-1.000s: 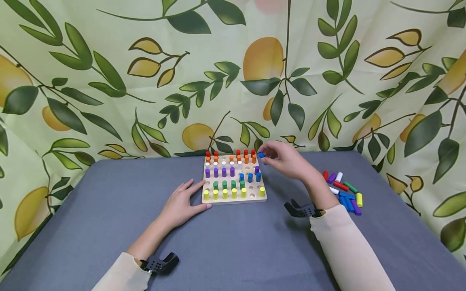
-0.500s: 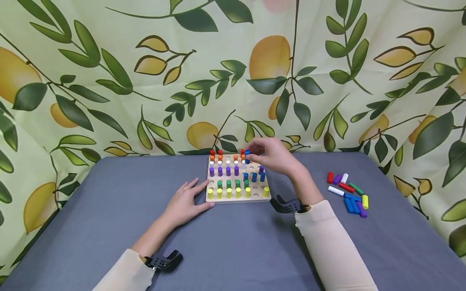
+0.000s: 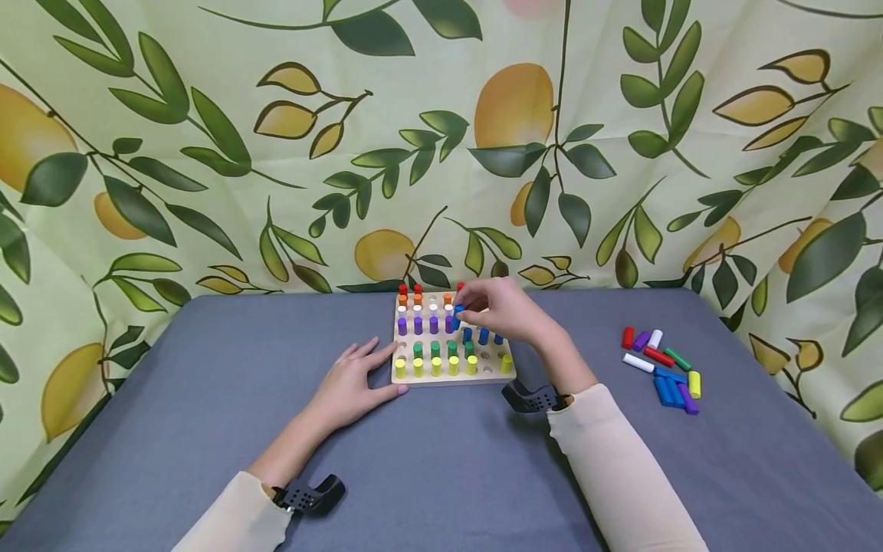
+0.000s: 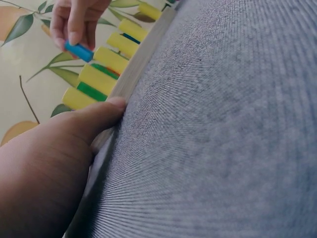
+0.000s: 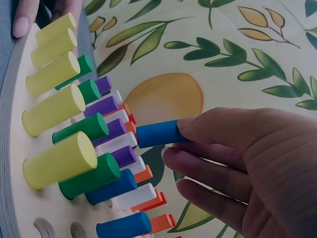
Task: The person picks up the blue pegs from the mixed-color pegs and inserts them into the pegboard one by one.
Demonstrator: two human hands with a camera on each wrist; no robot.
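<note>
My right hand [image 3: 507,307] pinches a blue peg [image 5: 157,134] between thumb and fingers, over the wooden pegboard [image 3: 448,381]. In the head view this peg is nearly upright beside the purple row. The board carries rows of red, orange, white, purple, blue, green and yellow pegs [image 5: 59,161], with some bare holes. My right hand hides part of its back right side. My left hand [image 3: 352,391] rests at the board's left side with fingers spread, the thumb touching the front left corner, as the left wrist view shows.
Loose pegs in several colours lie on the grey cloth-covered table [image 3: 441,475] to the right, among them blue pegs [image 3: 667,392], a red peg [image 3: 628,337] and a yellow peg [image 3: 694,385]. A leaf-patterned cloth [image 3: 276,192] hangs behind the table. Both wrists wear black devices.
My right hand has carried the blue peg left from the board's back right corner, then down toward the purple row. The peg has turned from tilted to nearly upright. My left hand stays at the board.
</note>
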